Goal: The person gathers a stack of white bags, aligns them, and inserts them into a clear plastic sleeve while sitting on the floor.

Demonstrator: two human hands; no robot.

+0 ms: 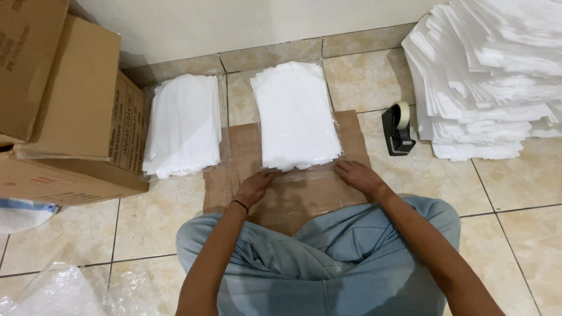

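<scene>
Far left, stacked cardboard boxes (70,117) fill the corner against the wall, their front edge just beside a bagged stack of white sheets (184,126) lying on the tiled floor (515,234). Next comes a flattened cardboard sheet (293,199) spread before the seated person's knees, and on it a second clear bag of white sheets (295,114), its far end reaching off the cardboard toward the wall. The left hand (254,187) rests flat, fingers loose, on the bag's open near edge; the right hand (357,175) presses the same edge at the other corner, seemingly gripping nothing. A narrow strip of bare tile separates the bag from a black tape dispenser (398,129), which stands near a tall pile of white sheets (486,76) on the right.
</scene>
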